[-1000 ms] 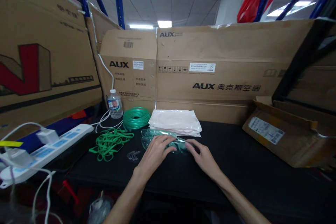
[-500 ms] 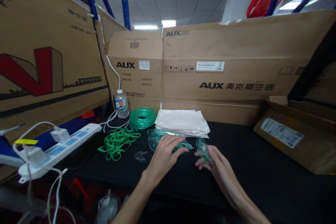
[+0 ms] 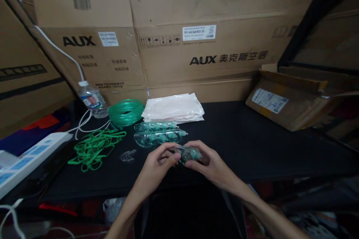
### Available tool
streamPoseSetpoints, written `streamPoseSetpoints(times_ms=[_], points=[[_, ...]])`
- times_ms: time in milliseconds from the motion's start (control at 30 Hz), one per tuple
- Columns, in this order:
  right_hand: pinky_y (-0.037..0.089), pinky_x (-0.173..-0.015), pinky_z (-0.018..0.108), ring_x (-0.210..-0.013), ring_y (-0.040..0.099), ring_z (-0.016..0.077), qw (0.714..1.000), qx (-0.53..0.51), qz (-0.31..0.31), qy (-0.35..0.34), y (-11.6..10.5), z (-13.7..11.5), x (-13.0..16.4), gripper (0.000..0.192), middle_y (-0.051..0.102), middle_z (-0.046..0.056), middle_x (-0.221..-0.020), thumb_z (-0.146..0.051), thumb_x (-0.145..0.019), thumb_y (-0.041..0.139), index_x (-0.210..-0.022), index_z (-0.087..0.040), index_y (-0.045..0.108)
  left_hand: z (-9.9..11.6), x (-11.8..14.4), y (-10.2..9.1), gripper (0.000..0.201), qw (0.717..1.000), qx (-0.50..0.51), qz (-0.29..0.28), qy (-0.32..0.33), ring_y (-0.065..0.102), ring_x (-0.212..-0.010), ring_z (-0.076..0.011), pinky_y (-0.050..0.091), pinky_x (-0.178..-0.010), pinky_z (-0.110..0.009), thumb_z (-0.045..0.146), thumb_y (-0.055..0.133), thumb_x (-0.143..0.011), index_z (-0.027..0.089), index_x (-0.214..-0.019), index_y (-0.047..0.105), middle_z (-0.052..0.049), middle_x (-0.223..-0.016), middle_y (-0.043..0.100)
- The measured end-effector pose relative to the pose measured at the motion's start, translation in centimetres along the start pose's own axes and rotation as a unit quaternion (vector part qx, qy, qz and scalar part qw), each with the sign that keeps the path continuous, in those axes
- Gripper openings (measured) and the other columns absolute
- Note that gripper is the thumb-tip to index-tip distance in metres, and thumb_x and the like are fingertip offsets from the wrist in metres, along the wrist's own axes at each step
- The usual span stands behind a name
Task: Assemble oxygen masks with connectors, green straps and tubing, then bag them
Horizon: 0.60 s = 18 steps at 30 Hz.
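Both hands grip one clear green oxygen mask (image 3: 188, 154) near the front of the black table. My left hand (image 3: 164, 158) pinches its left edge between thumb and fingers. On the right side, my right hand (image 3: 205, 160) wraps its fingers and thumb around the mask. Just behind the hands lie two stacked rows of similar masks (image 3: 159, 137), nested together. To the left are a few thin curved metal strips (image 3: 128, 155) and a tangle of green elastic straps (image 3: 97, 145).
A coil of green tubing (image 3: 126, 112) and a stack of white plastic bags (image 3: 174, 108) lie at the back. A bottle (image 3: 94, 101) and a power strip (image 3: 30, 157) with cables stand left. An open cardboard box (image 3: 283, 101) sits right, with cardboard walls (image 3: 224, 78) behind.
The view has tilted down and shifted right. My left hand has left the mask rows and joined my right hand on the mask, which is now held between both.
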State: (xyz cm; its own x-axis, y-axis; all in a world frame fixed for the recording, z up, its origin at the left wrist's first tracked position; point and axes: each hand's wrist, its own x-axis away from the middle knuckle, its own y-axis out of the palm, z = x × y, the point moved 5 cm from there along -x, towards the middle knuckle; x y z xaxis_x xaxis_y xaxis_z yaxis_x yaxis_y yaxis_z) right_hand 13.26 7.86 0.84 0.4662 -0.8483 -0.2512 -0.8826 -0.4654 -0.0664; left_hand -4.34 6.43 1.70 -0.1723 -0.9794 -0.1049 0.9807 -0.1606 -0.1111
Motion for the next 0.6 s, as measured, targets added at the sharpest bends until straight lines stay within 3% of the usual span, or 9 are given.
streamPoseSetpoints(times_ms=[100, 200, 300, 467, 600], points=[[0.049, -0.088, 0.029, -0.100, 0.064, 0.0181, 0.995, 0.082, 0.012, -0.054, -0.1, -0.5, 0.2, 0.032, 0.067, 0.002, -0.109, -0.026, -0.087, 0.076, -0.117, -0.026, 0.064, -0.3, 0.2, -0.4, 0.040, 1.000, 0.013, 0.018, -0.008, 0.064, -0.069, -0.0165, 0.054, -0.062, -0.025, 0.054, 0.064, -0.089, 0.014, -0.093, 0.068, -0.003, -0.075, 0.067], [0.048, -0.094, 0.032, -0.105, 0.063, 0.0194, 0.984, 0.137, 0.017, -0.116, 0.0, -1.1, 0.3, 0.030, 0.067, 0.003, -0.111, -0.019, -0.087, 0.075, -0.114, -0.025, 0.066, -0.9, 0.3, -0.3, 0.044, 1.000, 0.000, 0.006, -0.024, 0.068, -0.077, -0.0197, 0.057, -0.071, -0.030, 0.057, 0.062, -0.089, 0.014, -0.089, 0.071, -0.007, -0.086, 0.072], [0.049, -0.093, 0.031, -0.106, 0.063, 0.0191, 0.979, 0.149, 0.029, -0.134, -0.1, -1.1, 0.3, 0.031, 0.066, 0.004, -0.112, -0.015, -0.087, 0.074, -0.115, -0.025, 0.066, -1.1, 0.3, 0.0, 0.041, 0.998, -0.050, -0.015, -0.035, 0.069, -0.085, -0.0224, 0.056, -0.079, -0.031, 0.054, 0.063, -0.089, 0.015, -0.091, 0.074, -0.007, -0.090, 0.074], [0.050, -0.095, 0.032, -0.108, 0.064, 0.0199, 0.988, 0.126, 0.025, -0.090, -0.1, -0.5, 0.1, 0.050, 0.067, 0.003, -0.117, -0.020, -0.080, 0.083, -0.125, -0.029, 0.064, 0.1, 0.3, 0.2, 0.032, 0.998, -0.065, -0.007, -0.016, 0.068, -0.096, -0.0223, 0.053, -0.086, -0.028, 0.045, 0.063, -0.090, 0.018, -0.099, 0.076, -0.006, -0.097, 0.076], [0.051, -0.096, 0.031, -0.109, 0.066, 0.0203, 0.999, 0.035, 0.016, -0.022, 0.0, -0.1, 0.0, 0.063, 0.070, 0.002, -0.120, -0.026, -0.072, 0.089, -0.130, -0.029, 0.062, 0.1, 0.5, 0.0, 0.033, 0.999, -0.038, 0.006, -0.017, 0.069, -0.094, -0.0205, 0.053, -0.086, -0.027, 0.043, 0.064, -0.090, 0.019, -0.110, 0.073, -0.005, -0.099, 0.077]])
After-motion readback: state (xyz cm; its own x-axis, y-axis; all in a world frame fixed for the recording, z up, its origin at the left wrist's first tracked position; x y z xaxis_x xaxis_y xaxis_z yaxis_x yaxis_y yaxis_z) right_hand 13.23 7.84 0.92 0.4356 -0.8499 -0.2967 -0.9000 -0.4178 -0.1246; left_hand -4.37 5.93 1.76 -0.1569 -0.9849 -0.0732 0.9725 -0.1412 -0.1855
